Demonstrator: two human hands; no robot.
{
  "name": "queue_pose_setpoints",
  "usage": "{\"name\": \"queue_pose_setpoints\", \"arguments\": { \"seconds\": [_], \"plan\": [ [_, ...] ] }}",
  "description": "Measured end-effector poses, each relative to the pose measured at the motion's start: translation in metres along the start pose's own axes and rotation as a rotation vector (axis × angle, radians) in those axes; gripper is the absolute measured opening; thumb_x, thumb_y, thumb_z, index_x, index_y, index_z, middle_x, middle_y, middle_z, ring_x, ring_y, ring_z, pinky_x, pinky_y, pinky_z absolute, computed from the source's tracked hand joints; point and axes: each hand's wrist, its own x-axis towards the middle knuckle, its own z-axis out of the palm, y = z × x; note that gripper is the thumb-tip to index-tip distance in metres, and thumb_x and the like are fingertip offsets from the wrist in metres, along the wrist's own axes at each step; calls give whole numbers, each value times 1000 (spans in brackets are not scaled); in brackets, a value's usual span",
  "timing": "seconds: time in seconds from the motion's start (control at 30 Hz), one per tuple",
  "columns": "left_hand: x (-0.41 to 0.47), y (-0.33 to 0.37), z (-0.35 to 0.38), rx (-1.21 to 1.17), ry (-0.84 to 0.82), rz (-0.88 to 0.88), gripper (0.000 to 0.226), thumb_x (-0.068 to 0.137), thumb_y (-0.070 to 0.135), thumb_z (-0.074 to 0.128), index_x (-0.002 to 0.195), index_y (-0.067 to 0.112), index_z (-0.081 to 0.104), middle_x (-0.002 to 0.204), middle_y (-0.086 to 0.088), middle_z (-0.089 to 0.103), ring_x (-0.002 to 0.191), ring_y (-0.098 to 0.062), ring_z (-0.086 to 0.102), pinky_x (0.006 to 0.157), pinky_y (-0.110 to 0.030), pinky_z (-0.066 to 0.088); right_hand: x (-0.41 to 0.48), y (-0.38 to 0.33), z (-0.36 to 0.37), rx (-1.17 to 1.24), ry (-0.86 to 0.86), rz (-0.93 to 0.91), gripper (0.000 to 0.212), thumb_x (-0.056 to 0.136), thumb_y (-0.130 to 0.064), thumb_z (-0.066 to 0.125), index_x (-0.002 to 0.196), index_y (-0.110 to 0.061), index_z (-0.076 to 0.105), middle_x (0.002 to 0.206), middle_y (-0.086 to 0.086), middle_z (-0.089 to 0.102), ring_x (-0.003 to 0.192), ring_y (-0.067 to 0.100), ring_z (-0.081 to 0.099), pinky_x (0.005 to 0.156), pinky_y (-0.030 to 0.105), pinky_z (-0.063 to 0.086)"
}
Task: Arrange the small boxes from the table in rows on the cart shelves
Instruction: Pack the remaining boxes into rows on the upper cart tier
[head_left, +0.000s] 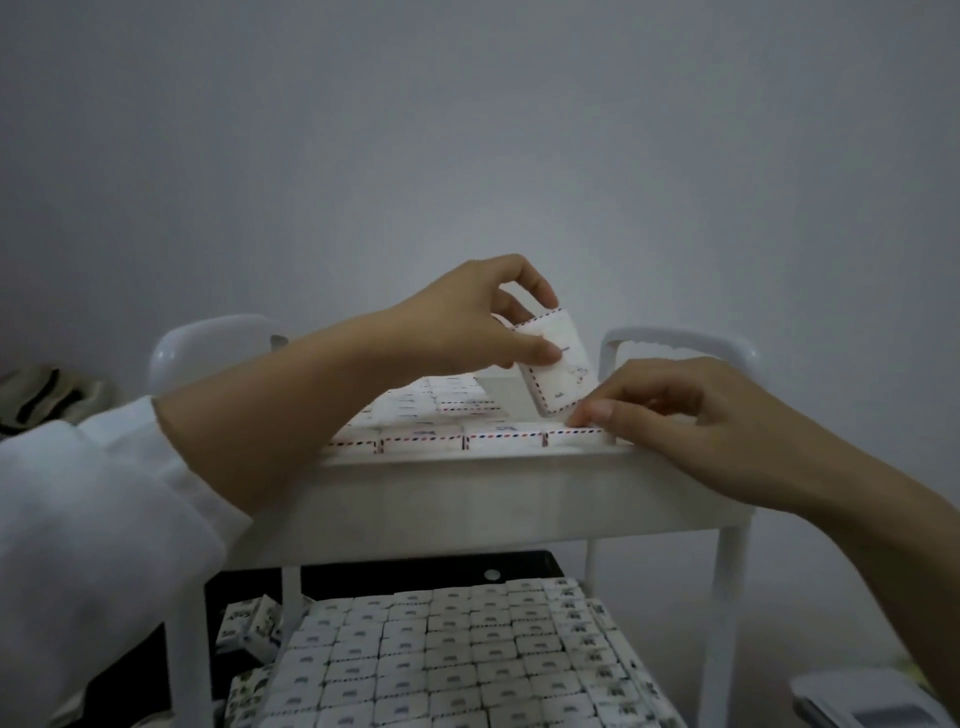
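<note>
My left hand (478, 317) pinches a small white box (558, 364) with a red-and-blue dashed border, held tilted just above the right end of the cart's top shelf (493, 462). Rows of the same boxes (431, 415) lie flat on that shelf. My right hand (675, 410) rests at the shelf's front right corner, its fingertips touching the front-row box (524, 434) right under the tilted one. The lower shelf (457, 654) is packed with several rows of boxes.
The cart's white handle (680, 338) arches behind my right hand. A white chair back (208, 343) stands at the left. Loose boxes (254, 629) lie on a dark surface left of the lower shelf. A grey wall fills the background.
</note>
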Motion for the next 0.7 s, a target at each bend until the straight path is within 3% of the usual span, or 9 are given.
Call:
{"name": "queue_pose_setpoints", "arguments": {
  "seconds": [0.1,0.27,0.33,0.4,0.47,0.53,0.63,0.7],
  "plan": [
    [-2,-3,-1,21,-46,1,33,76,18,81,104,23,62,92,0,75,74,-13,70,76,-32,57,-3,-1,1,-20,92,19,44,76,-70,38,86,-48,75,89,-22,59,94,-2,56,78,12,39],
    [-8,-3,7,107,-292,9,13,90,16,66,101,22,69,89,4,74,82,-10,65,80,-26,49,-5,-7,14,62,237,21,52,86,-61,30,90,-35,74,82,-14,64,86,3,59,82,29,47],
    [-12,-3,11,151,-334,1,26,95,6,53,105,20,71,98,5,72,93,-7,64,89,-22,46,-4,-11,18,62,281,11,45,90,-55,33,94,-31,71,78,-13,65,83,4,61,81,31,48],
    [-17,-1,11,192,-318,-13,44,93,-5,40,108,20,73,109,9,70,108,2,60,103,-22,40,-5,-14,22,64,329,-14,36,96,-50,38,97,-30,68,78,-19,65,84,0,61,78,21,46],
    [-26,4,4,280,-251,19,54,90,-8,35,107,26,73,121,9,66,118,4,53,108,-21,34,-8,-23,28,86,397,-63,32,98,-47,41,98,-28,67,79,-23,64,84,-1,62,73,12,44],
    [-44,8,-8,333,-130,81,56,90,-7,35,104,34,71,126,7,64,120,2,52,108,-24,36,-13,-39,37,137,444,-122,27,95,-40,45,97,-25,67,78,-18,65,80,5,63,69,16,48],
    [-93,11,-28,352,146,200,50,88,0,39,96,38,71,104,11,70,96,5,61,83,-18,47,-21,-70,64,240,430,-230,23,94,-38,46,96,-25,65,74,-8,63,72,15,62,62,34,50],
    [-136,4,-41,315,317,256,43,85,5,40,87,34,70,86,13,68,81,-3,63,66,-21,45,-25,-92,91,335,361,-294,21,94,-35,46,96,-26,64,72,-5,61,66,20,60,57,39,49]
  ]
}}
